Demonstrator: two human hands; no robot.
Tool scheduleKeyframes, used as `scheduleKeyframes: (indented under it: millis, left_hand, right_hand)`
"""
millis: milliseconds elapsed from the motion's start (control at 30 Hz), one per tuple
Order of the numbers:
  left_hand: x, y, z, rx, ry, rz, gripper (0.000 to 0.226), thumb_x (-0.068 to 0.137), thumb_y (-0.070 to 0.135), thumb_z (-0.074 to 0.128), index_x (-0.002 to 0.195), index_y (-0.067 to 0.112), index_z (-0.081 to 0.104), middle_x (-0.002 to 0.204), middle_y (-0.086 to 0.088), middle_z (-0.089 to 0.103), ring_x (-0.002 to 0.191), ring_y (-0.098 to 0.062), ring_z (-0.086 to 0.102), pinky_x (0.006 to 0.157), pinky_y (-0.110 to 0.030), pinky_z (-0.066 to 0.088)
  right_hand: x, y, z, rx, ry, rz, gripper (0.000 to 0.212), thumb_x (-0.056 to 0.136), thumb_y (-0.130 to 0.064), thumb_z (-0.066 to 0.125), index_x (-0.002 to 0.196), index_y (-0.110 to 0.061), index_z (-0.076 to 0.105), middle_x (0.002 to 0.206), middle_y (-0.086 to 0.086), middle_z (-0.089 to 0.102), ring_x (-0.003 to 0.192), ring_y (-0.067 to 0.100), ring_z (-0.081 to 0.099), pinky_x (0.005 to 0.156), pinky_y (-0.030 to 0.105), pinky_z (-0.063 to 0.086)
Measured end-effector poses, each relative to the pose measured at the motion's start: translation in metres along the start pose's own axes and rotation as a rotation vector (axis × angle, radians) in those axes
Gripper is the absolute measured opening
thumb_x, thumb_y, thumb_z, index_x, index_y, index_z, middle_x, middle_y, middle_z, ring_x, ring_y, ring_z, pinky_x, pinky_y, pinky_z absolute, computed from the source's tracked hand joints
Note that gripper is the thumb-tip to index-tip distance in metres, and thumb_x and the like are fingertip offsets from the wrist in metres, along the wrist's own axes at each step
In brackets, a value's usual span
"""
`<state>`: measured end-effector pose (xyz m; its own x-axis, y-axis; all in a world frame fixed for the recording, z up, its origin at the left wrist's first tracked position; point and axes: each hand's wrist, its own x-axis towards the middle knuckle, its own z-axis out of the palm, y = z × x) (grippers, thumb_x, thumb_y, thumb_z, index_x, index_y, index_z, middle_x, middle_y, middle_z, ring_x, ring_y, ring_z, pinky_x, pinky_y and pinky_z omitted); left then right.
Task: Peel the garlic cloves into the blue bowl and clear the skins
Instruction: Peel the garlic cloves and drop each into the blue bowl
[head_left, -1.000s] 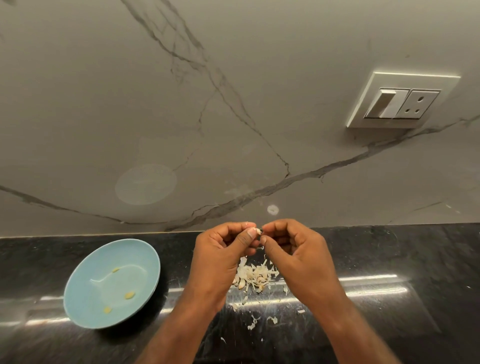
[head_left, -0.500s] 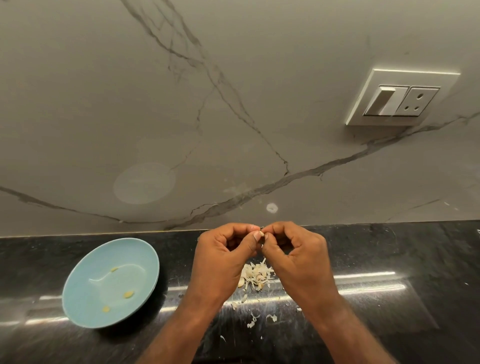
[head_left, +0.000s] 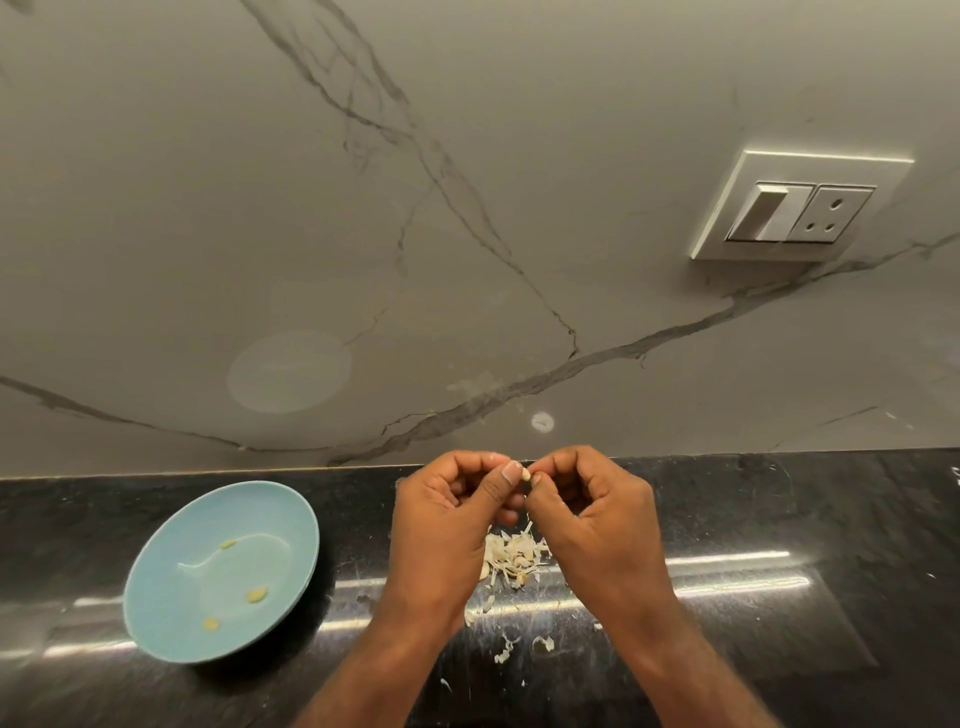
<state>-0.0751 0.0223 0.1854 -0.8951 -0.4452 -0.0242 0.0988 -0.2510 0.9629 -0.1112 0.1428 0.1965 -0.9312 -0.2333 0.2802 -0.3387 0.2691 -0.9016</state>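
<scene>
Both hands meet above a black counter (head_left: 779, 519): the left hand (head_left: 441, 525) and right hand (head_left: 597, 519) pinch a small garlic clove (head_left: 525, 474) between thumbs and curled fingers. Under them lies a heap of skins (head_left: 511, 558) (a few scraps scattered nearer). To the left, a blue bowl (head_left: 171, 618) holds three peeled cloves (head_left: 256, 595)

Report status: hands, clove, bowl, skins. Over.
Left hand and right hand both pinching one small pale garlic clove. Round light-blue bowl holds three peeled cloves. Papery white skins heaped on glossy black counter, uncleared. Nothing blocks the bowl.
</scene>
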Motion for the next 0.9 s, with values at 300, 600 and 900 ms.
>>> scheduleKeyframes:
  millis: [300,600,900]
  left_hand:
    - [-0.005,0.000,-0.001,0.130,-0.123,0.078,0.019,0.089,0.011,0.066,0.104,0.017,0.076,0.097,0.003,0.076,0.093,-0.011,0.072,0.077,-0.019,0.056]
    - [-0.002,-0.002,-0.001,0.038,-0.031,0.095,0.016,0.083,0.005,0.071,0.097,0.014,0.073,0.086,-0.005,0.075,0.082,-0.019,0.073,0.071,-0.022,0.057]
    - [-0.004,-0.004,-0.001,0.170,-0.070,0.176,0.022,0.084,0.024,0.067,0.103,0.017,0.076,0.097,0.005,0.077,0.094,-0.011,0.072,0.079,-0.021,0.057]
  right_hand:
    - [-0.002,-0.002,0.001,0.030,-0.013,0.019,0.007,0.089,-0.015,0.071,0.084,-0.020,0.071,0.072,-0.008,0.072,0.065,0.011,0.070,0.058,0.018,0.053]
    - [-0.003,-0.010,-0.002,0.151,-0.034,0.093,0.010,0.090,-0.007,0.069,0.083,-0.014,0.070,0.069,-0.008,0.071,0.061,0.003,0.066,0.056,0.014,0.050]
    - [-0.003,-0.010,0.002,0.197,0.002,0.113,0.009,0.090,-0.013,0.070,0.083,-0.019,0.072,0.071,-0.003,0.071,0.062,0.009,0.066,0.059,0.019,0.052]
